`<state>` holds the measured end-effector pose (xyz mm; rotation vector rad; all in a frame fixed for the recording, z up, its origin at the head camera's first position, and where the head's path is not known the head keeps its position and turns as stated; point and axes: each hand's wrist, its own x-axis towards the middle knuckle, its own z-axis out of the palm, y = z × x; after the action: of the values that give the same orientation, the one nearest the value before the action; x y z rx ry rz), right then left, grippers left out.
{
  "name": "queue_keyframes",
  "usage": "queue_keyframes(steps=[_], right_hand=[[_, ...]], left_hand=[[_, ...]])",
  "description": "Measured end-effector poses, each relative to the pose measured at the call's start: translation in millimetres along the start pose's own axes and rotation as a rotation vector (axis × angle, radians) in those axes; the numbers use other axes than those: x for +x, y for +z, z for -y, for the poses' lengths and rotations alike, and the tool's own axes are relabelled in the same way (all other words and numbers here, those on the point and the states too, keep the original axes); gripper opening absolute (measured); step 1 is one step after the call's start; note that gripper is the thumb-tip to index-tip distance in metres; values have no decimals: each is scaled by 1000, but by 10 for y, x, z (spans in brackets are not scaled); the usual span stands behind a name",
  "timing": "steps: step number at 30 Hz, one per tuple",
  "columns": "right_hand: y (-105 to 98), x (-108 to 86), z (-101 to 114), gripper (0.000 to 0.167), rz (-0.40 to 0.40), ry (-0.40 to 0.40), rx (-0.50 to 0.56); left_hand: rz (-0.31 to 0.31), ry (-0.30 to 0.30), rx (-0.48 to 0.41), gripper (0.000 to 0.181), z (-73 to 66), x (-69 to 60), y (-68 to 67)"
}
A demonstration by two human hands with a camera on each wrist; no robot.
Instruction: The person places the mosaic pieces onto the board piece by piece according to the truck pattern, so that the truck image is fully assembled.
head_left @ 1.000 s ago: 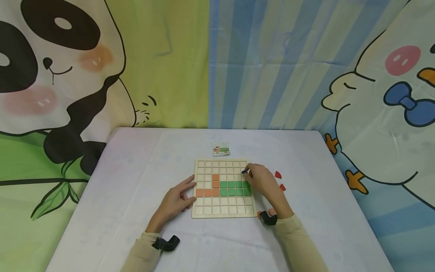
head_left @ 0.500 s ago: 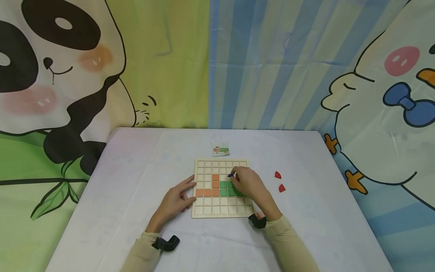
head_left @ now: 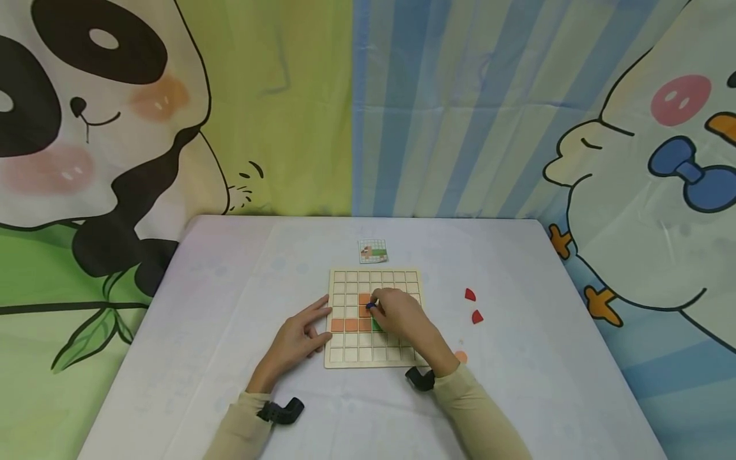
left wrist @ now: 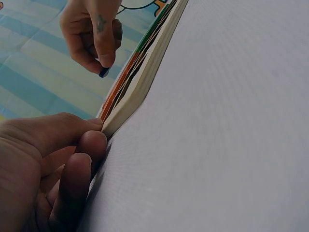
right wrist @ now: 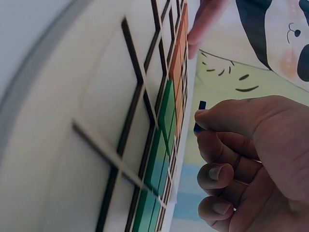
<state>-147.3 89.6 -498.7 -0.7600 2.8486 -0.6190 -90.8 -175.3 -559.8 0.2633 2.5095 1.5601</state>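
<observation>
In the head view a wooden grid board (head_left: pixel 352 355) lies on the table, with orange tiles (head_left: pixel 351 326) and green tiles (head_left: pixel 376 324) in its cells. My left hand (head_left: pixel 299 332) touches the board's left edge with thumb and fingertips, the fingers spread apart. Over the middle of the board, my right hand (head_left: pixel 405 316) pinches a small dark blue piece (right wrist: pixel 200 116) between thumb and forefinger. In the right wrist view this piece is above the board surface, apart from it. The right hand hides most of the green tiles in the head view.
Two red pieces (head_left: pixel 470 294) lie right of the board. An orange round piece (head_left: pixel 460 356) lies near the right wrist. A small picture card (head_left: pixel 373 252) lies behind the board. A cartoon-printed curtain (head_left: pixel 448 108) hangs beyond the table (head_left: pixel 259 268).
My right hand has moved left across the board with the dark blue piece, from the right edge to the upright orange tiles. My left hand has stayed at the board's edge.
</observation>
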Motion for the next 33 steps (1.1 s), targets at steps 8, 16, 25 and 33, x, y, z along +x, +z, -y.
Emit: queue_keyframes(steps=[8, 16, 25, 33], right_hand=[[77, 40, 104, 15, 31, 6, 2], [123, 75, 162, 9, 9, -46, -6], [138, 126, 245, 10, 42, -66, -22], [183, 148, 247, 9, 43, -59, -44]], left_hand=[[-1, -3, -9, 64, 28, -5, 3], [4, 5, -16, 64, 34, -4, -3], [1, 5, -7, 64, 34, 7, 2], [3, 7, -5, 64, 37, 14, -2]])
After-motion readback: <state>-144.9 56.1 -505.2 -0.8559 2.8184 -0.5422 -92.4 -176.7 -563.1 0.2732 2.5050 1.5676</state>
